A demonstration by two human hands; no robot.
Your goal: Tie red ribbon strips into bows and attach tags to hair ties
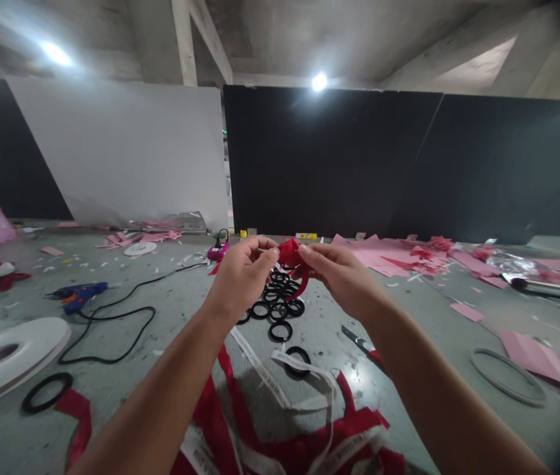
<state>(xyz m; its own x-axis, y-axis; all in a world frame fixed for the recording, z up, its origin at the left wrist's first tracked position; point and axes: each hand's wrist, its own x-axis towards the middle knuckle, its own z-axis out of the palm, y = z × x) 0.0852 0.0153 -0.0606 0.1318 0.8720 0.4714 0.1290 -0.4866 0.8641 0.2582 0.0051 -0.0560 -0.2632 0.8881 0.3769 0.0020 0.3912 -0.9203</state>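
Both of my hands are raised over the middle of the table, around a small bunched piece of red ribbon (289,253). My left hand (246,270) is pinched at the ribbon's left side. From the right, my right hand (336,272) grips the same ribbon between thumb and fingers, and a red loop hangs below. Under the hands lie several black rings (280,331). Nearer to me is a heap of red ribbon (280,448) with printed white ribbon (260,369) across it.
A blue glue gun (82,295) with a black cord and a white ribbon spool (7,356) lie at the left. A blade (357,340) is beside my right forearm. Pink paper (383,254) covers the back right, before black panels (329,165).
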